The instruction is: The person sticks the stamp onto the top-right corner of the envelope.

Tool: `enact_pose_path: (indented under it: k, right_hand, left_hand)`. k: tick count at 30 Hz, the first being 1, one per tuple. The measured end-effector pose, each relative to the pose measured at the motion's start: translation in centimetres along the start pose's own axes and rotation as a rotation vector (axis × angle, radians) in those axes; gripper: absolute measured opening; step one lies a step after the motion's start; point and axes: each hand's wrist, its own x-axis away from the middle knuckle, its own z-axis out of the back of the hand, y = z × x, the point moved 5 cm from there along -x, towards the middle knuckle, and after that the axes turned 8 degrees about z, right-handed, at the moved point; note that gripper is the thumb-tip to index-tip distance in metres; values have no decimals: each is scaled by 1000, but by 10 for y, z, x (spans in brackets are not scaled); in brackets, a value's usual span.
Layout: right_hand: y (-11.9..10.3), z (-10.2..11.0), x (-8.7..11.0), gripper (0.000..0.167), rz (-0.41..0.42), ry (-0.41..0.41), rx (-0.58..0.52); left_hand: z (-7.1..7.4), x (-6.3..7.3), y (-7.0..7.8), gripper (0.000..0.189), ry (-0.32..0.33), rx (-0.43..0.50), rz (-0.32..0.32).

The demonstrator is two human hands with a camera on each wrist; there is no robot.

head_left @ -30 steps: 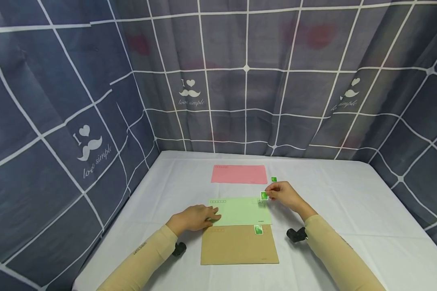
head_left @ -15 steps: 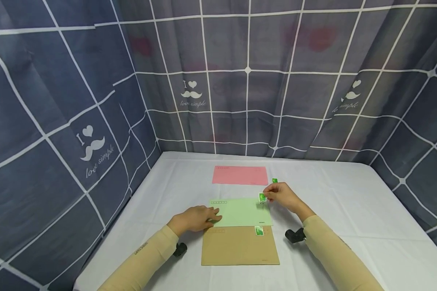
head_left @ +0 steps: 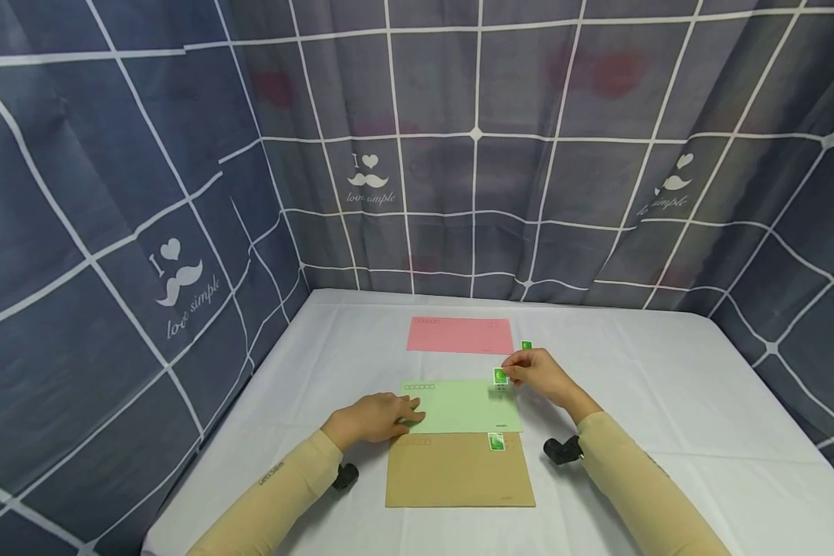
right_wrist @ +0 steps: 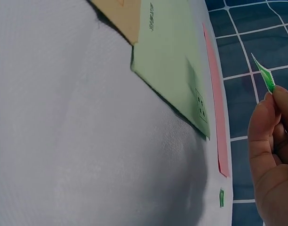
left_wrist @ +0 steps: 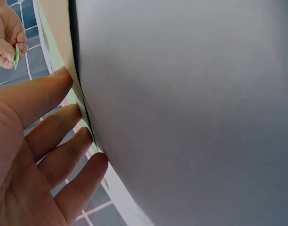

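My right hand (head_left: 544, 378) pinches a green stamp with a white border (head_left: 500, 376) between thumb and fingertip. In the right wrist view the stamp (right_wrist: 265, 75) is held up off the paper and bends slightly. Below it lies the top right corner of a light green envelope (head_left: 452, 409), where a small printed box (right_wrist: 200, 106) shows. My left hand (head_left: 375, 417) rests on that envelope's left edge, fingers spread, as the left wrist view also shows. A brown envelope (head_left: 459, 475) lies nearest, its upper edge meeting the green one; a green stamp (head_left: 496, 442) sits near its top right corner.
A pink envelope (head_left: 460, 335) lies farther back on the white-covered table (head_left: 639, 371). Another green stamp (head_left: 526, 345) is on the cloth beside its right end, just beyond my right hand. A dark checked curtain (head_left: 431, 177) surrounds the table's back and sides.
My right hand has shifted slightly left and down with the stamp, bringing it over the green envelope's corner. My left hand stays on the envelope. The head view has shifted a little.
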Motion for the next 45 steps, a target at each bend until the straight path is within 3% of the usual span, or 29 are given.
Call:
enact_pose_path:
  k: [20,45]
  right_hand:
    - [3,-5,1,14,-16,3,-6]
    - [6,-14,0,14,-12,-3,-4]
  left_hand:
    - [-4,-3,-3,41,9,-3,-16]
    - [-4,-2,-4,41,3,-7,8]
